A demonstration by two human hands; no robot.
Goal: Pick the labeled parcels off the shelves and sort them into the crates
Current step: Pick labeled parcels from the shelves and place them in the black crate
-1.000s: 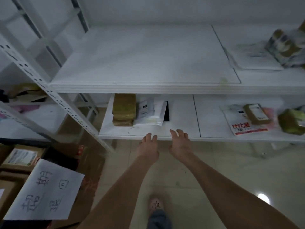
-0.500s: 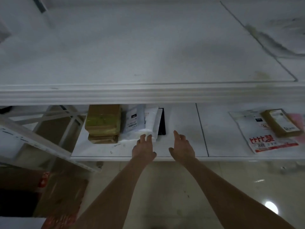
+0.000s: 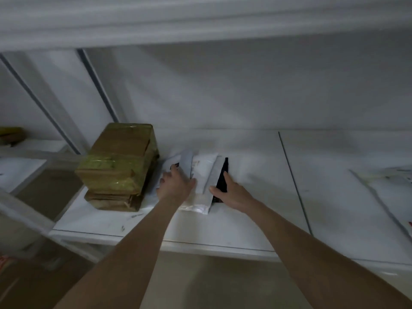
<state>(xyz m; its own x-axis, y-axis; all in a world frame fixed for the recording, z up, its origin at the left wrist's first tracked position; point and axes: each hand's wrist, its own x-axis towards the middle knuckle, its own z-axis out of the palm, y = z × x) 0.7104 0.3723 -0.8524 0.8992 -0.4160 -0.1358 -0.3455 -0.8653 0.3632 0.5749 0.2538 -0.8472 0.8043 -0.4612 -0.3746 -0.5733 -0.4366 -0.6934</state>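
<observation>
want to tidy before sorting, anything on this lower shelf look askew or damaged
Nothing looks damaged or spilled. The white mailers lie in a loose, slanted, overlapping pile, with a black parcel partly tucked under their right edge. The upper brown box overhangs the lower box beneath it.

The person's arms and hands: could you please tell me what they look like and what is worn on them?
Both are bare. The left hand and right hand wear no gloves, and no sleeve, watch or band shows on the left forearm or the right forearm down to the frame's edge. The blur hides whether there are rings.
</observation>
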